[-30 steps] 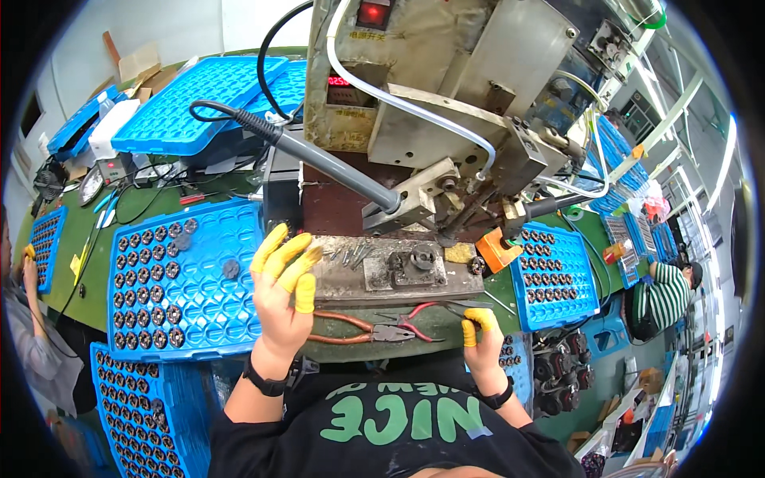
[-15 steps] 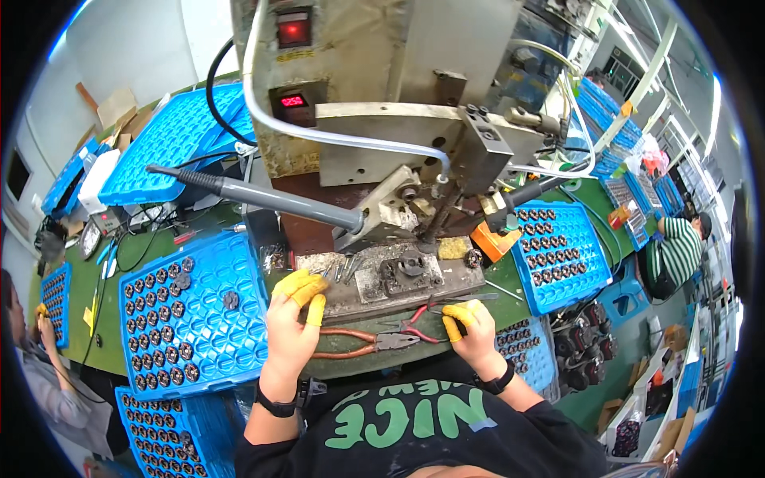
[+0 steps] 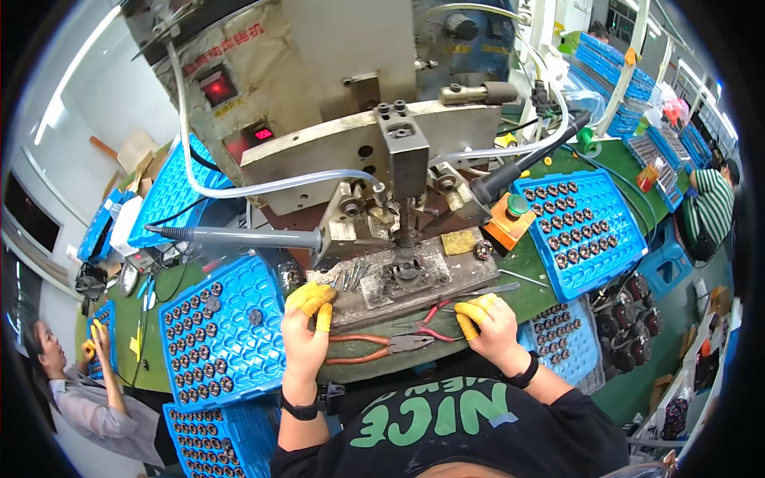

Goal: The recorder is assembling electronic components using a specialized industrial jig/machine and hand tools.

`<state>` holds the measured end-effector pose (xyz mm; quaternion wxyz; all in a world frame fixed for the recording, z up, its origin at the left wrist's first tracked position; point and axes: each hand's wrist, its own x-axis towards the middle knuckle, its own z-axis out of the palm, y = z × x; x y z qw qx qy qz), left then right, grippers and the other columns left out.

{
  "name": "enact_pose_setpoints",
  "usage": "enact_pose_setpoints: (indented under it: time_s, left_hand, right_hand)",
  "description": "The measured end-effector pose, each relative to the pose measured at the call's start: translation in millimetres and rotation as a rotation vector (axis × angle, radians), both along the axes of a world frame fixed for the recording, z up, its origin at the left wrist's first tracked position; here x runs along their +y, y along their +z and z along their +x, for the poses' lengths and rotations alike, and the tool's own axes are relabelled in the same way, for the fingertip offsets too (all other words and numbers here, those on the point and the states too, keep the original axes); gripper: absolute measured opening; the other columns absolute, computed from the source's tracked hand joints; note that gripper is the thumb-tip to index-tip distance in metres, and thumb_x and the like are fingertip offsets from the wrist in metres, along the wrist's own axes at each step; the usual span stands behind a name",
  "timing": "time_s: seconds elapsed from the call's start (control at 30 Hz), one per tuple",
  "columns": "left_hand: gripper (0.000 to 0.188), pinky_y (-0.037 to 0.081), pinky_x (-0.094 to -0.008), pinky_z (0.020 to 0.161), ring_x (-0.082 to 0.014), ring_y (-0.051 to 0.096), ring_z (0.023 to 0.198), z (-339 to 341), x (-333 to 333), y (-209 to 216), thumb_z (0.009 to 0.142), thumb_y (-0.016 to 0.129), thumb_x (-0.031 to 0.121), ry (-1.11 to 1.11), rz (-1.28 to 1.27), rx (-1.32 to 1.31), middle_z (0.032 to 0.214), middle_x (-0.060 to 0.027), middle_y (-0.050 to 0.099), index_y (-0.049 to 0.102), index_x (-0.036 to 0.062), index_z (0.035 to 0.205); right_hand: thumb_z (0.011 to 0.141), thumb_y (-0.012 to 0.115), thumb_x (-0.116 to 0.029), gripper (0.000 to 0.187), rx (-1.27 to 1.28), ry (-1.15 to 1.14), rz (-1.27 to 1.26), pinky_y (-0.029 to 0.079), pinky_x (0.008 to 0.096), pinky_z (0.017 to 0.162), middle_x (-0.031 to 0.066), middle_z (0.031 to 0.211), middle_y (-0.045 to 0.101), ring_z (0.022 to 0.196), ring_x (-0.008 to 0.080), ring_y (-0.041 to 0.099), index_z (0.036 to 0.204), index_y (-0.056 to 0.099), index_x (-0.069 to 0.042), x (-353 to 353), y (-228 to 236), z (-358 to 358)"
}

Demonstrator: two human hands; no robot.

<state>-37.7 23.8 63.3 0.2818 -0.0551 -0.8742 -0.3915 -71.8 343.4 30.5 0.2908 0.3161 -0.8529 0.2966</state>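
Note:
My left hand (image 3: 307, 327), with yellow coverings on its fingertips, is at the front left of the machine's metal base (image 3: 343, 307). Its fingers bend forward and the thumb stands apart, with nothing visible between them. My right hand (image 3: 492, 328), covered likewise, hovers or rests at the base's front right, its fingers loosely curled and a gap at the thumb. Beside it lie red-handled pliers (image 3: 430, 323) and a slim metal tool (image 3: 496, 290). Orange-handled pliers (image 3: 398, 343) lie between my hands. A dark fixture (image 3: 406, 271) sits under the machine's pressing head (image 3: 404, 151).
Blue trays of small round coil-like parts stand left (image 3: 259, 350) and right (image 3: 594, 267), with another tray (image 3: 211, 446) lower left. An orange box with a green button (image 3: 510, 219) stands right of the base. A co-worker (image 3: 100, 382) sits far left, another (image 3: 709, 203) far right.
The whole view has shifted and tilted, so the machine and trays appear moved. My hands keep nearly the same places at the base. The left co-worker's hands are now raised.

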Motion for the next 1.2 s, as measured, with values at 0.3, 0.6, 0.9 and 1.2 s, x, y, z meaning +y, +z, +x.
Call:
enact_pose_setpoints:
  time_s: [0.3, 0.6, 0.9, 1.2]
  left_hand:
    - [0.023, 0.044, -0.0401, 0.1, -0.0325, 0.06, 0.113, 0.7, 1.2, -0.4, 0.081, 0.066, -0.004, -0.004, -0.01, -0.038, 0.109, -0.013, 0.069, 0.072, 0.0021, 0.103]
    - [0.023, 0.044, -0.0408, 0.1, -0.0339, 0.06, 0.113, 0.2, 1.7, -1.7, 0.081, 0.066, -0.003, 0.014, -0.048, -0.028, 0.11, -0.0135, 0.069, 0.072, 0.002, 0.103]
    - [0.023, 0.045, -0.0414, 0.099, -0.0342, 0.06, 0.111, 0.4, -1.3, -2.3, 0.081, 0.066, 0.0, 0.0, -0.056, 0.017, 0.109, -0.0136, 0.069, 0.073, 0.0032, 0.104]
    - [0.026, 0.043, -0.0419, 0.101, -0.0343, 0.057, 0.114, 2.4, -4.6, -3.7, 0.078, 0.068, -0.001, -0.028, -0.003, 0.06, 0.112, -0.0111, 0.066, 0.072, 0.005, 0.103]
  right_hand:
    - [0.07, 0.075, -0.007, 0.028, -0.004, -0.002, -0.004, 0.05, 0.0345, 0.068, 0.0047, 0.087, 0.065, 0.078, 0.0249, 0.061, 0.098, 0.07, -0.009, 0.3, -2.8, -0.6]
    - [0.069, 0.075, -0.007, 0.029, 0.0, -0.003, 0.003, 0.05, 0.0337, 0.067, 0.0041, 0.088, 0.066, 0.078, 0.0242, 0.061, 0.098, 0.07, -0.009, 1.9, -1.8, -2.1]
    - [0.071, 0.075, -0.005, 0.024, 0.028, -0.018, 0.011, 0.048, 0.0353, 0.065, 0.0057, 0.083, 0.065, 0.073, 0.0262, 0.061, 0.094, 0.069, -0.008, -4.7, 3.1, -1.2]
    - [0.075, 0.072, 0.0, 0.019, 0.014, 0.002, 0.029, 0.051, 0.0394, 0.07, 0.0106, 0.085, 0.066, 0.075, 0.0319, 0.063, 0.092, 0.067, -0.005, -8.8, -5.7, -1.1]
